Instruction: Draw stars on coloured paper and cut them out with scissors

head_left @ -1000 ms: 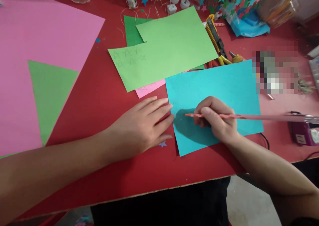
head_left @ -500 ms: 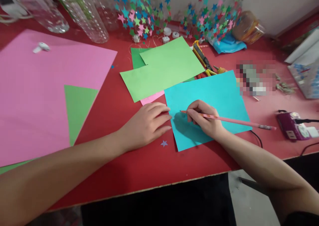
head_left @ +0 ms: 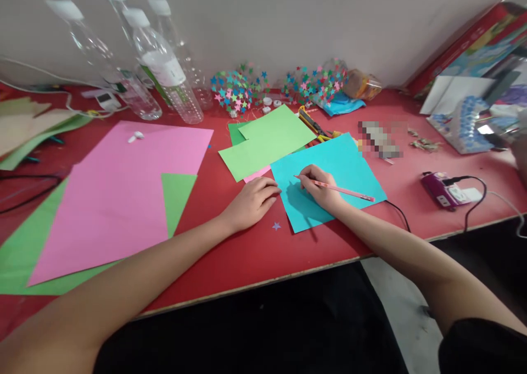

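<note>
A sheet of blue paper (head_left: 349,171) lies on the red table (head_left: 230,253). My right hand (head_left: 321,190) rests over its left part, closed around a pink pencil (head_left: 348,190), whose tip points left, at or just above the paper. My left hand (head_left: 255,201) lies flat on the table, fingers stretched out, their tips at the blue sheet's left edge. Below those fingertips sits a small purple paper star (head_left: 276,226). Behind the hands is a light green sheet (head_left: 267,143) with a notched corner, over darker green and pink pieces.
Large pink paper (head_left: 115,198) on green paper (head_left: 28,258) covers the left, with a white earbud (head_left: 135,137) on it. Clear bottles (head_left: 181,96), star-filled containers (head_left: 239,91) and a yellow cutter (head_left: 310,118) stand or lie behind. A purple plug adapter (head_left: 447,191) sits right.
The view has pulled back and tilted up, so more of the bottles and wall shows. Both hands stay about where they were on the table, the right still holding the pencil.
</note>
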Tool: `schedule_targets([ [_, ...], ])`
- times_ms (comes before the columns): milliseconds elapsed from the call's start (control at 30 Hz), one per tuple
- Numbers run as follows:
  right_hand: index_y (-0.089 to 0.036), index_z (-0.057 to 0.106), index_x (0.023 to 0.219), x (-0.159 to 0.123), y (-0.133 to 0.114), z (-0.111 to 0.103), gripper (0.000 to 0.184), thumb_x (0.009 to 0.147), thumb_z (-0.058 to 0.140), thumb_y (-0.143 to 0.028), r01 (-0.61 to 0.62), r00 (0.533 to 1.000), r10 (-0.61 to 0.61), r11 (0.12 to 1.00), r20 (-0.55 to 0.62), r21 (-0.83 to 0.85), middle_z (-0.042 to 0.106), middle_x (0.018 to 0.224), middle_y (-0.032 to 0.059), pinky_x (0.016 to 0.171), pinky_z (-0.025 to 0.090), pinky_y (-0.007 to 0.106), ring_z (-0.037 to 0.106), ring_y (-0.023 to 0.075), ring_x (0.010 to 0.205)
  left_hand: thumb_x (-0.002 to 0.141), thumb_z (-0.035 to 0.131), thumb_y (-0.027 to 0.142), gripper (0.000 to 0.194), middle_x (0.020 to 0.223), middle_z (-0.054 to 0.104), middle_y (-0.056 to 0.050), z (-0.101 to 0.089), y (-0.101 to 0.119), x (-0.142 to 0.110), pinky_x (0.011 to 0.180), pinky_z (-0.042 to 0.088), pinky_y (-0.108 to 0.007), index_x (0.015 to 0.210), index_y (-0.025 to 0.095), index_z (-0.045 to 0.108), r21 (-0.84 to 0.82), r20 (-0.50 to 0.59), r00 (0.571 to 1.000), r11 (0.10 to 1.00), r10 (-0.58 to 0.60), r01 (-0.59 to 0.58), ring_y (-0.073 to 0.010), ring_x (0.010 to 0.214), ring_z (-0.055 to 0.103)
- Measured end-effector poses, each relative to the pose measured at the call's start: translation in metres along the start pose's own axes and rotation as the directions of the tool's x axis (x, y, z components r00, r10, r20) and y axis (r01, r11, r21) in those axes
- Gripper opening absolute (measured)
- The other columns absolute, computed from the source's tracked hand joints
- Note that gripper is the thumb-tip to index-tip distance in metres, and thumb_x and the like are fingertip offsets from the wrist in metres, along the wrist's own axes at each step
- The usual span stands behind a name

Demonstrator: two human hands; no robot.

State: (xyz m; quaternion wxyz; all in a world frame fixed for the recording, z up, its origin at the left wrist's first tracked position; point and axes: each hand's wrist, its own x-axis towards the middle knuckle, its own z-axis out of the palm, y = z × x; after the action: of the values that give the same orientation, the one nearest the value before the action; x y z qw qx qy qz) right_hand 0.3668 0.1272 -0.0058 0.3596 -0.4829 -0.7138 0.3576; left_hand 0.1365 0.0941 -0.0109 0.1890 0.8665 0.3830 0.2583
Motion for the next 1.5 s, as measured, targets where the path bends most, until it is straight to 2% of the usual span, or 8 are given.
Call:
schedule_targets([
  [233, -0.020, 0.053, 0.079, 0.001, 0.002, 0.001, 0.016, 0.086, 0.054, -0.034, 0.025, 0.999, -0.024, 1.000, -0.027, 0.013, 0.058, 0.066, -0.0008, 0.060, 0.037, 0.027, 0.050, 0.0133, 0.060, 0.098, 0.043, 0.025, 0.029, 0.125, 0.059, -0.013, -0.004, 0.005, -0.005, 0.103, 0.048, -0.049, 0.122, 0.018, 0.058, 0.071, 0.000, 1.000, 0.997, 0.031, -0.031, -0.0243, 0.119, 0.055],
  [400, -0.020, 0.053, 0.082, 0.000, 0.002, -0.003, 0.020, 0.089, 0.052, -0.038, 0.005, 1.000, -0.003, 0.997, -0.029, 0.073, 0.058, 0.066, -0.0010, 0.057, 0.039, 0.026, 0.050, 0.0122, 0.057, 0.098, 0.043, 0.025, 0.030, 0.126, 0.058, -0.015, 0.002, 0.007, -0.005, 0.104, 0.047, -0.053, 0.122, 0.016, 0.059, 0.130, -0.033, 0.996, 0.989, 0.080, -0.076, -0.0272, 0.123, 0.054],
  [567, -0.019, 0.052, 0.082, -0.001, 0.002, -0.010, 0.021, 0.088, 0.052, -0.040, -0.043, 0.999, 0.046, 0.991, -0.014, 0.128, 0.059, 0.065, -0.0011, 0.054, 0.038, 0.025, 0.050, 0.0116, 0.055, 0.097, 0.048, 0.032, 0.034, 0.130, 0.056, -0.019, 0.006, 0.007, -0.003, 0.107, 0.044, -0.053, 0.123, 0.012, 0.059, 0.175, -0.033, 0.995, 0.980, 0.099, -0.092, -0.0304, 0.127, 0.051],
  [767, -0.019, 0.054, 0.082, -0.002, 0.001, -0.013, 0.020, 0.088, 0.053, -0.038, -0.047, 0.999, 0.046, 0.990, 0.016, 0.133, 0.059, 0.065, -0.0007, 0.054, 0.037, 0.025, 0.050, 0.0119, 0.056, 0.099, 0.045, 0.028, 0.033, 0.129, 0.057, -0.020, 0.005, 0.010, -0.003, 0.104, 0.048, -0.053, 0.125, 0.010, 0.055, 0.242, -0.098, 0.991, 0.968, 0.095, -0.069, -0.0310, 0.125, 0.053],
  [900, -0.019, 0.055, 0.084, -0.002, 0.002, -0.012, 0.019, 0.088, 0.052, -0.038, -0.022, 0.999, 0.018, 0.993, 0.033, 0.114, 0.059, 0.067, -0.0005, 0.055, 0.037, 0.026, 0.050, 0.0125, 0.058, 0.098, 0.048, 0.029, 0.034, 0.126, 0.060, -0.018, 0.004, 0.010, -0.003, 0.102, 0.050, -0.050, 0.126, 0.012, 0.055, 0.263, -0.149, 0.983, 0.963, 0.105, -0.063, -0.0283, 0.121, 0.056],
  [1167, -0.021, 0.055, 0.082, 0.005, 0.005, 0.003, 0.018, 0.088, 0.050, -0.037, 0.034, 0.992, -0.044, 0.996, 0.119, 0.083, 0.059, 0.067, -0.0014, 0.058, 0.039, 0.026, 0.052, 0.0135, 0.061, 0.099, 0.044, 0.027, 0.030, 0.115, 0.065, -0.014, 0.002, 0.000, -0.011, 0.095, 0.053, -0.048, 0.124, 0.017, 0.055, 0.240, -0.317, 0.948, 0.968, 0.010, 0.070, -0.0258, 0.110, 0.061],
  [1333, -0.021, 0.055, 0.081, 0.005, 0.007, 0.005, 0.016, 0.086, 0.050, -0.035, 0.041, 0.988, -0.043, 0.999, 0.145, 0.022, 0.060, 0.069, -0.0016, 0.061, 0.040, 0.027, 0.053, 0.0137, 0.063, 0.098, 0.046, 0.030, 0.027, 0.111, 0.067, -0.013, 0.005, -0.001, -0.010, 0.095, 0.052, -0.049, 0.117, 0.016, 0.059, 0.240, -0.320, 0.947, 0.966, -0.017, 0.099, -0.0253, 0.107, 0.062],
  [1500, -0.022, 0.054, 0.080, 0.006, 0.006, 0.004, 0.013, 0.085, 0.049, -0.033, 0.040, 0.994, -0.038, 0.999, 0.102, -0.027, 0.060, 0.072, -0.0003, 0.063, 0.040, 0.028, 0.054, 0.0153, 0.066, 0.098, 0.046, 0.031, 0.027, 0.110, 0.067, -0.013, 0.007, 0.000, -0.006, 0.095, 0.052, -0.049, 0.113, 0.015, 0.062, 0.261, -0.286, 0.958, 0.962, -0.008, 0.086, -0.0250, 0.107, 0.062],
])
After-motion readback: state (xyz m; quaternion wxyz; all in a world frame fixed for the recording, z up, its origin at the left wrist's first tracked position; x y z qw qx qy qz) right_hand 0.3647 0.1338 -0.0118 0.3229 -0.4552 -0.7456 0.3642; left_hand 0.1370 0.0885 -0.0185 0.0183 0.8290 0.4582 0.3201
